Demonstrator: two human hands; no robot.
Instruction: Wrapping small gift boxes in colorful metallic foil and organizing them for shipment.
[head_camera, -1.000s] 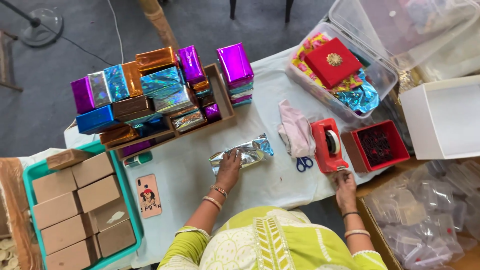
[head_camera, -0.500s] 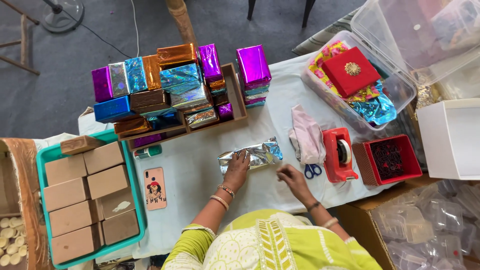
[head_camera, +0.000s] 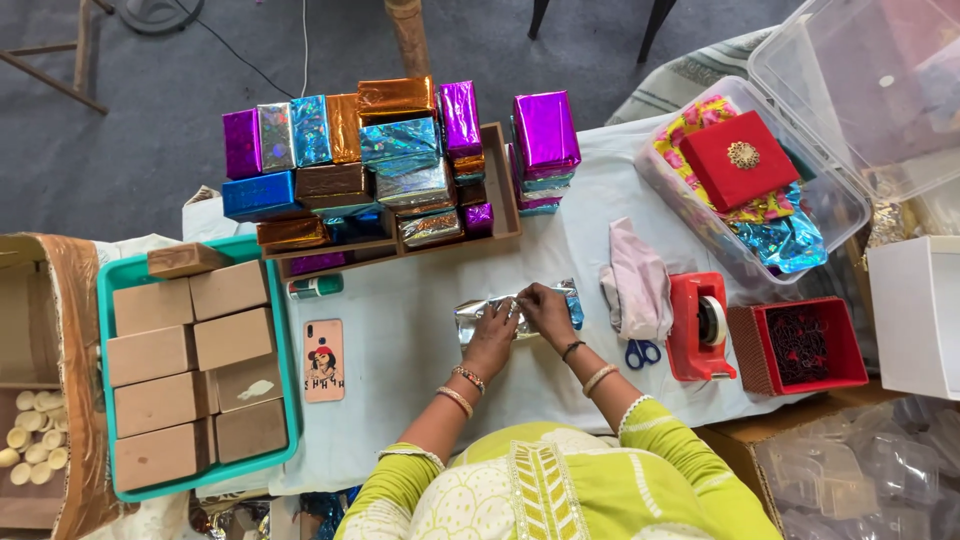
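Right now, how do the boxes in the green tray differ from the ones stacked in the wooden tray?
The boxes in the green tray are plain brown and bare; the boxes in the wooden tray are wrapped in shiny foil of purple, blue, silver and copper. The brown ones lie mostly in one flat layer, while the foil ones are piled several high. Both sets are similar small rectangular boxes. The left hand and right hand rest on a silver-wrapped box between them.

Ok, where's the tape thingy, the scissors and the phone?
Red tape dispenser (head_camera: 697, 330), head view, on its red body.
Scissors (head_camera: 642, 353), head view, on the blue handles.
Phone (head_camera: 323, 360), head view, on its pink case back.
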